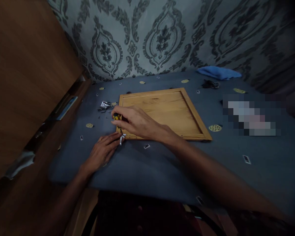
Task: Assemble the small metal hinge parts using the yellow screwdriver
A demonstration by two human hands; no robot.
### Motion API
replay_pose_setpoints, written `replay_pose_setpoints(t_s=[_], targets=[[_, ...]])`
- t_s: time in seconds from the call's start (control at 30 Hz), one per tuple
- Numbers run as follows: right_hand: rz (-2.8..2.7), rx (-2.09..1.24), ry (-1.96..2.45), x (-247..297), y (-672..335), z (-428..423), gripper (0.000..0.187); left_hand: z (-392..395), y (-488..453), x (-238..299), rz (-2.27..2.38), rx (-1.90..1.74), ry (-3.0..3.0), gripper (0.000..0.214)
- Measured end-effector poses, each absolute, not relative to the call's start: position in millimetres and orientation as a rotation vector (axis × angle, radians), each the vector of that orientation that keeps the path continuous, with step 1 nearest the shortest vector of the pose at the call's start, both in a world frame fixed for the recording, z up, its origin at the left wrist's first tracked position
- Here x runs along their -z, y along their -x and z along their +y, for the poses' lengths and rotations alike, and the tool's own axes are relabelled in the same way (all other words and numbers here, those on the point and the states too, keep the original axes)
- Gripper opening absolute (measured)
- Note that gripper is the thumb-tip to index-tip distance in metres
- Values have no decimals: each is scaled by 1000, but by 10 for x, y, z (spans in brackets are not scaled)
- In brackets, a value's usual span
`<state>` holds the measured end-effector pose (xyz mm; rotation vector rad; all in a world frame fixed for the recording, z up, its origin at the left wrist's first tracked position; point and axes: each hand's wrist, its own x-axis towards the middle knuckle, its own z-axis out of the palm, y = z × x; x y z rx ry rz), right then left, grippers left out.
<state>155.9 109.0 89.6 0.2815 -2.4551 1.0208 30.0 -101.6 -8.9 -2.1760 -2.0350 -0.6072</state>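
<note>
My right hand (140,122) grips the yellow and black handle of a screwdriver (117,117) from above. The screwdriver's shaft points down at a small metal hinge (122,139) on the near left corner of a framed wooden panel (162,106). The panel lies flat, with a raised border around it. Beside that corner, my left hand (103,151) rests with its fingers stretched out, their tips touching the panel's edge by the hinge. Whether a screw sits under the screwdriver tip is too small to tell.
Small metal hardware and loose screws (104,106) lie left of the panel. At the back right are a blue cloth (220,72) and a dark object (210,84). A blurred-out item (254,114) lies on the right. A wooden cabinet (27,72) borders the left side.
</note>
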Motion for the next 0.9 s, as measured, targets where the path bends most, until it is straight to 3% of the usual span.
replay_pose_setpoints(t_s=[0.7, 0.9], targets=[[-2404, -1008, -131, -829, -1520, 999, 13, -997, -316, 65, -1978, 584, 2162, 39], [-2135, -1028, -4, -994, -1625, 992, 15, -999, -325, 64, -1997, 594, 2161, 38]])
